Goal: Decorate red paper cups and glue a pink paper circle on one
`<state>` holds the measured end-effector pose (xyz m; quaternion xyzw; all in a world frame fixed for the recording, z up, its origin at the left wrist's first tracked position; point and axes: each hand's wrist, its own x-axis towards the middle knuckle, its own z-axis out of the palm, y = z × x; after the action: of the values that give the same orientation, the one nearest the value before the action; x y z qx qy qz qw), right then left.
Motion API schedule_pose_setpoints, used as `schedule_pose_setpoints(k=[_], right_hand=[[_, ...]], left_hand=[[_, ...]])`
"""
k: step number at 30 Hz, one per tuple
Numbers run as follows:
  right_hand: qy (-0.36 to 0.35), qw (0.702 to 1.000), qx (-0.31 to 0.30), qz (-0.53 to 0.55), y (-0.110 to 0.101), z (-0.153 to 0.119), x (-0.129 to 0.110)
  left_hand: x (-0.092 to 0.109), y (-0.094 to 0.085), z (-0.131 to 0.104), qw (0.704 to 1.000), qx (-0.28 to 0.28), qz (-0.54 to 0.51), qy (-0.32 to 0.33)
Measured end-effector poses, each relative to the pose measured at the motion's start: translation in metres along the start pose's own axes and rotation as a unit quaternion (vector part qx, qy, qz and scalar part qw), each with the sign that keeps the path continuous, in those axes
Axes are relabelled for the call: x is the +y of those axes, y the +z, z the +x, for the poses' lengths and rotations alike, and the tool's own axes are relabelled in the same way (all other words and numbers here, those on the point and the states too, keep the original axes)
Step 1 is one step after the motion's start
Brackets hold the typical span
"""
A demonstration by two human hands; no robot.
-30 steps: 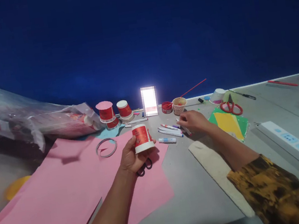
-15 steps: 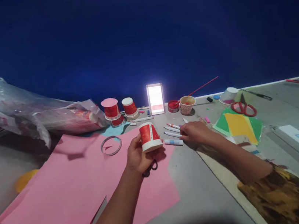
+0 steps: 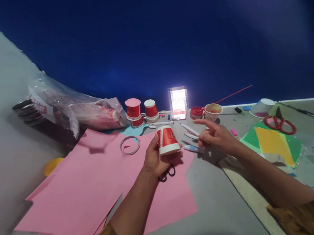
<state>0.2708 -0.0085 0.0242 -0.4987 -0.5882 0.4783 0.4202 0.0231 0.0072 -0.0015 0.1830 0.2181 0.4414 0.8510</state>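
Note:
A red-and-white paper cup (image 3: 168, 140) sits upside down in my left hand (image 3: 153, 157), with the fingers wrapped round its side and underneath. My right hand (image 3: 216, 137) is over the white marker pens, its index finger stretched out and the others curled. One white marker pen (image 3: 189, 129) rises at a slant from those curled fingers. Just below it a second white pen (image 3: 191, 136) runs under the fingertips. A glue tube (image 3: 193, 149) lies beside the hand, its right end in shadow. Black scissor handles (image 3: 167, 173) show under my left hand.
Pink paper sheets (image 3: 92, 181) spread across the left, with a grey tape ring (image 3: 130, 145) on them. Red paper cups (image 3: 151, 109), a glowing phone (image 3: 178, 102) and a paint cup (image 3: 213, 111) line the back. Red-handled scissors (image 3: 280, 125) lie on green and yellow paper (image 3: 273, 142).
The view has swung left. My right index finger has stretched out, and one pen's tip has lifted among the curled fingers. The cup in my left hand has turned slightly.

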Motion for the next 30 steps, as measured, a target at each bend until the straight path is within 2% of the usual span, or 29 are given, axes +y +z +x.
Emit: schedule_pose_setpoints(k=[4,6,11,14,17,22,26,30], right_hand=[[0.021,0.987,0.091,0.128,0.003,-0.003,-0.015],[0.029,0.977,0.117,0.173,0.005,-0.004,-0.025],[-0.022,0.978,0.132,0.162,0.016,-0.014,-0.039],[-0.056,0.971,0.163,0.167,0.026,-0.023,-0.036],[-0.05,0.953,0.198,0.225,0.034,-0.027,-0.026],[-0.014,0.933,0.211,0.29,0.033,-0.026,-0.014],[-0.088,0.943,0.206,0.246,0.031,-0.034,-0.01],[-0.192,0.952,0.228,0.064,0.038,-0.05,-0.006]], left_hand=[[-0.001,0.001,-0.001,0.999,0.033,0.001,0.026],[0.0,0.001,0.0,0.999,0.049,-0.006,0.019],[0.003,-0.005,0.001,1.0,0.017,0.007,-0.009],[0.0,-0.009,0.001,1.0,0.023,0.014,0.0],[-0.002,-0.007,0.0,0.999,0.033,0.012,-0.013],[-0.003,0.004,-0.001,0.999,-0.012,0.014,-0.036],[-0.011,0.006,-0.001,0.998,-0.013,0.037,-0.042],[-0.018,0.008,-0.001,0.998,-0.007,0.043,-0.051]])
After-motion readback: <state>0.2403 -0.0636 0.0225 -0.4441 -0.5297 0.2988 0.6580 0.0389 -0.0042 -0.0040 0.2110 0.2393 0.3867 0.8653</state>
